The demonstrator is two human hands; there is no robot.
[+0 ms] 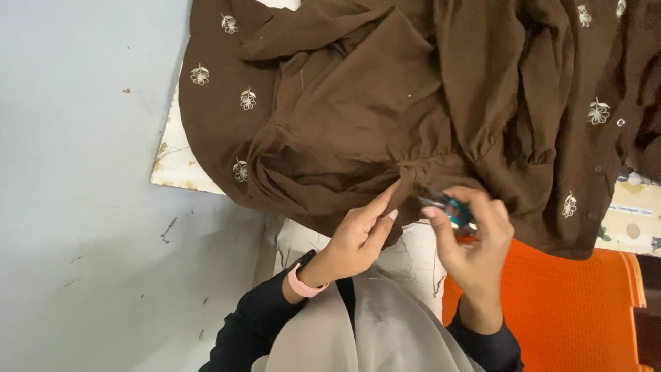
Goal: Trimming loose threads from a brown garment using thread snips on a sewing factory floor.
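Head view, looking down on a person at work over a brown garment (pixel 385 103) embroidered with small pale flowers. The garment lies spread across a worn white board (pixel 175 162) and hangs over its near edge toward the person's lap. The left hand (pixel 358 234) pinches a gathered fold at the garment's lower edge, fingers pressed together on the cloth. The right hand (pixel 475 241) is closed around a small thread snipper (pixel 451 210) with a teal body, its metal tip touching the same fold, just beside the left fingertips. The two hands sit close together but do not touch. A pink wristband (pixel 303 284) circles the left wrist, above a dark sleeve. An orange plastic chair (pixel 571 310) stands at the person's right, partly under the garment's hem. Pale grey floor (pixel 82 207) fills the left side.
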